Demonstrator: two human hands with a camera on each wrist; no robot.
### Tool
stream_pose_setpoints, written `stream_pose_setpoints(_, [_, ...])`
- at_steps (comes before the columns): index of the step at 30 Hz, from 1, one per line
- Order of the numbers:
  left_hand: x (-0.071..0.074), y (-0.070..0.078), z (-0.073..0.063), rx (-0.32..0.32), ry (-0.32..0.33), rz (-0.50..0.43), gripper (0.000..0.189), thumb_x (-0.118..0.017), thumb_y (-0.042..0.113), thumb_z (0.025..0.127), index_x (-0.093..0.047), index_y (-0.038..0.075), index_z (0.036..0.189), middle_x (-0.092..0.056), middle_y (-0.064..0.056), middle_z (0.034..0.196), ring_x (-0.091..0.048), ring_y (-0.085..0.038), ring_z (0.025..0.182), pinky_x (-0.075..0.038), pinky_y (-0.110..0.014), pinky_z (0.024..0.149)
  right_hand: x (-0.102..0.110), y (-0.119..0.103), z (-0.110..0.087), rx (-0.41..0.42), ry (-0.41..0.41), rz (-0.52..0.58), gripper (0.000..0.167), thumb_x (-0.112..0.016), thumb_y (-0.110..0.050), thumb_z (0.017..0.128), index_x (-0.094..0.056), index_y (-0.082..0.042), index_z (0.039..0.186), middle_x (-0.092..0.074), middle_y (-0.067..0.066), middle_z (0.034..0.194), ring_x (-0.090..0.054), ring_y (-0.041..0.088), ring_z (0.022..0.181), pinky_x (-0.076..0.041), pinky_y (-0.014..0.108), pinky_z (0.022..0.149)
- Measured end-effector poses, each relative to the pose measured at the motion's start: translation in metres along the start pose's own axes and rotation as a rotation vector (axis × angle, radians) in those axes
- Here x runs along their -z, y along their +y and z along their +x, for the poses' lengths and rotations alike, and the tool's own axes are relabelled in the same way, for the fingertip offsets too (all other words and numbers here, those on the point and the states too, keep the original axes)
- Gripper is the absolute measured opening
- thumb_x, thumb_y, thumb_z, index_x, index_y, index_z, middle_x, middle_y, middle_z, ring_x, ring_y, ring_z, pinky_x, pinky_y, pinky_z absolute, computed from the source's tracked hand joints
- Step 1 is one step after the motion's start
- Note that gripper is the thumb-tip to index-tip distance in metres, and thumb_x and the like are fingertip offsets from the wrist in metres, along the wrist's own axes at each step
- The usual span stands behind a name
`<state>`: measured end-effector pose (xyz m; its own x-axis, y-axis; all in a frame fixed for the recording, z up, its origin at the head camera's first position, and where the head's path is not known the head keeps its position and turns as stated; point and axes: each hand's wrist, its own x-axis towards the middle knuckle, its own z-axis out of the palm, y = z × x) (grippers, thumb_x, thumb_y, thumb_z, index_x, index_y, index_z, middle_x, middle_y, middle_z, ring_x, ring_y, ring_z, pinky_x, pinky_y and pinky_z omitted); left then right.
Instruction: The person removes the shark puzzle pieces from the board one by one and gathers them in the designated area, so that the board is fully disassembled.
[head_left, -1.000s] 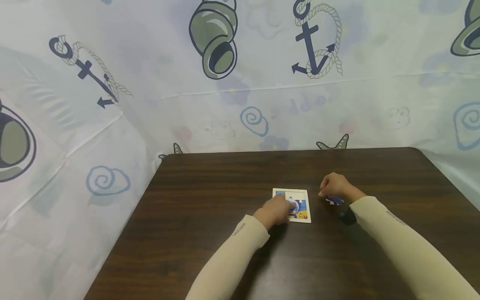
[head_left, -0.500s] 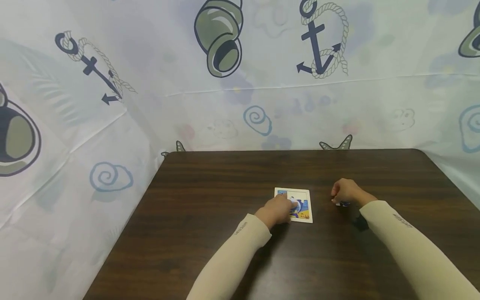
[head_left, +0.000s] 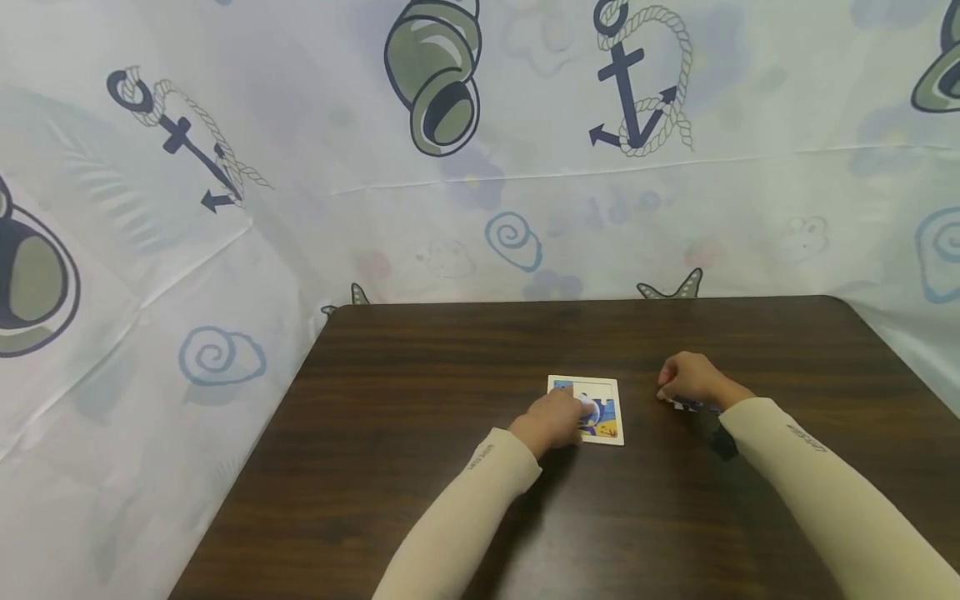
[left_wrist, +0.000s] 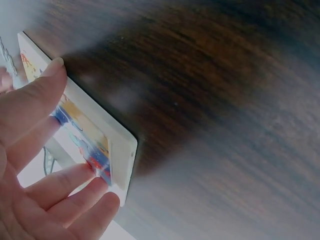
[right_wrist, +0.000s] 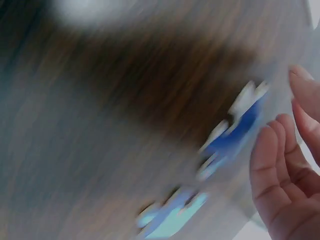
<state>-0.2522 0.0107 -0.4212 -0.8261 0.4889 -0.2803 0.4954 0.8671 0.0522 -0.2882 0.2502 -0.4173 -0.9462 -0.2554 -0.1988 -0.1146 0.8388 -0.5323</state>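
My left hand (head_left: 555, 418) lies over a small white-framed picture puzzle (head_left: 619, 435). In the left wrist view the thumb rests on the frame's border, and the other fingertips touch its colourful picture and side. The hand covers part of the picture; a pale area shows at its top. To the right, my right hand (head_left: 693, 379) is bent low over the table beside loose jigsaw pieces. In the right wrist view a dark blue piece (right_wrist: 242, 125) lies close to the bent fingers, and a light blue piece (right_wrist: 175, 215) lies lower. No piece shows between thumb and fingers.
The dark wooden table (head_left: 420, 367) spreads under both arms. Behind it hangs a pale cloth (head_left: 315, 108) printed with anchors and shells. Something dark (head_left: 723, 442) shows under the right wrist.
The right hand has moved a little to the right over the loose pieces, covering more of them in the head view. The left hand and the puzzle have stayed in place.
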Motion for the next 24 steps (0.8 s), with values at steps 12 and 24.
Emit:
stream_pose_setpoints(12, [-0.007, -0.017, -0.001, 0.117, 0.085, -0.036, 0.080, -0.069, 0.053, 0.079, -0.042, 0.012, 0.143, -0.032, -0.013, 0.155, -0.039, -0.028, 0.140, -0.041, -0.039, 0.109, -0.028, -0.082, 0.026, 0.065, -0.013, 0.046, 0.019, -0.067, -0.009, 0.084, -0.068, 0.007, 0.095, -0.070, 0.020, 0.092, -0.064, 0.021, 0.076, -0.054, 0.030, 0.069])
stream_pose_setpoints(24, [-0.011, -0.030, -0.005, 0.184, 0.043, -0.125, 0.082, -0.066, 0.053, 0.082, -0.038, 0.009, 0.145, -0.031, -0.006, 0.157, -0.034, -0.027, 0.143, -0.039, -0.041, 0.111, -0.047, -0.114, 0.046, -0.186, 0.067, 0.198, 0.014, -0.061, 0.001, 0.078, -0.072, 0.009, 0.077, -0.066, 0.006, 0.059, -0.062, 0.010, 0.054, -0.050, 0.016, 0.051])
